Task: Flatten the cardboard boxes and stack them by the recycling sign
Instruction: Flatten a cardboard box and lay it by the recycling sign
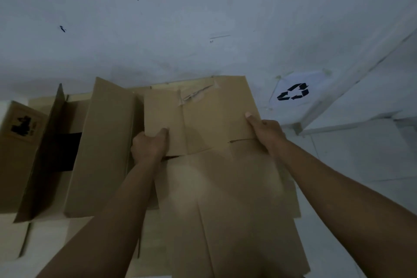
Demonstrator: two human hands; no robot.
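Observation:
A flattened brown cardboard box (216,187) lies in front of me, its far flaps reaching the wall. My left hand (150,145) grips the left edge of its far flap, thumb on top. On the right edge of that flap is my right hand (266,132), thumb laid across the cardboard. To the left stands an unflattened box (99,149) with raised flaps and a dark opening. A white paper with a black recycling sign (293,92) is taped low on the wall, to the right of the flattened box.
A further box with a black label (20,142) sits at the far left. More flat cardboard (45,239) lies under the boxes at lower left. The grey wall (203,18) runs behind everything. A pale tiled floor (361,165) extends to the right.

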